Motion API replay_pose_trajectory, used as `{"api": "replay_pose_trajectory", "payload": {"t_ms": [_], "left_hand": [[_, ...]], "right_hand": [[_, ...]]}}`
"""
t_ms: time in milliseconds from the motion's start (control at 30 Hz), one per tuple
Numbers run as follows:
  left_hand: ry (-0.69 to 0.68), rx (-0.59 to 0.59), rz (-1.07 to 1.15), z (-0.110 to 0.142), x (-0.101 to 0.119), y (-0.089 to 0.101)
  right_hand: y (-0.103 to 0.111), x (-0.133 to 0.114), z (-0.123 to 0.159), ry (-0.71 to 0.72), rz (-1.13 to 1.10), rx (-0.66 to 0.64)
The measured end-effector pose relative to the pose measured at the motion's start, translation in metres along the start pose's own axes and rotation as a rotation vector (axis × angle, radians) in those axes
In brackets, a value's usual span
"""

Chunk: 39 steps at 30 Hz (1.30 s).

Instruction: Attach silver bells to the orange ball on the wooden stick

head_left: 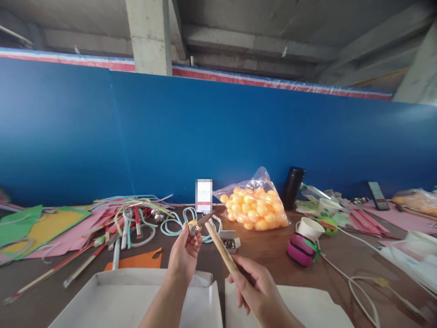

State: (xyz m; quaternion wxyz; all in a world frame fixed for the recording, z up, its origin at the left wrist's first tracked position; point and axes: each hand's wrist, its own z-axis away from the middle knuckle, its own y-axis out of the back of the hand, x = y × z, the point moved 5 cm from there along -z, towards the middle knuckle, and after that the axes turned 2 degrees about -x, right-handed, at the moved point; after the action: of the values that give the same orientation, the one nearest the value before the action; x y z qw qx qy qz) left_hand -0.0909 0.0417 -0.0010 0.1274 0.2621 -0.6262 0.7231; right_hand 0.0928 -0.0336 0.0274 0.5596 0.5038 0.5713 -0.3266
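My left hand (185, 255) is raised over a white box lid, its fingers pinching a small shiny silver ball (193, 228) with an orange-yellow edge. A wooden-handled hammer (220, 243) is gripped in my right hand (254, 284). Its dark narrow head points up and reaches right beside the ball; I cannot tell whether they touch. Behind the hammer sits a small open box (230, 243) of little dark metal pieces. Pale blue tubing (172, 225) lies coiled behind my left hand.
The white box lid (112, 296) lies in front, white board (310, 303) to its right. A bag of orange balls (256, 209), a black bottle (292, 187), a paper cup (310, 228) and a magenta pouch (301, 249) stand rightward. Sticks and tubes (129, 218) clutter the left; a white cable (355, 278) trails right.
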Motion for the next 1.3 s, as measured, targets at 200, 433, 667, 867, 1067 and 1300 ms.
{"api": "replay_pose_trajectory", "payload": {"t_ms": [200,433,667,867,1067,1300], "left_hand": [[0.010,-0.017,-0.018,0.0004,-0.0001,-0.0017],[0.018,-0.046,-0.029,0.0040,0.0012,-0.0059],[0.012,-0.013,-0.005,0.0027,-0.0001,-0.0022],[0.013,-0.041,-0.014,0.0033,0.0007,-0.0043],[0.031,-0.032,0.003,0.0019,-0.0014,-0.0030],[0.045,-0.068,-0.025,0.0045,-0.0003,-0.0071]], "right_hand": [[0.0008,0.0010,-0.0004,-0.024,0.013,0.020],[0.0038,-0.0021,0.0010,0.023,-0.029,0.072],[-0.0009,-0.0001,0.0008,0.024,0.015,0.035],[0.0009,-0.0030,0.0021,0.042,0.012,0.059],[0.0002,-0.0023,0.0009,0.028,0.054,0.016],[0.0022,-0.0027,0.0007,0.068,0.044,0.057]]}}
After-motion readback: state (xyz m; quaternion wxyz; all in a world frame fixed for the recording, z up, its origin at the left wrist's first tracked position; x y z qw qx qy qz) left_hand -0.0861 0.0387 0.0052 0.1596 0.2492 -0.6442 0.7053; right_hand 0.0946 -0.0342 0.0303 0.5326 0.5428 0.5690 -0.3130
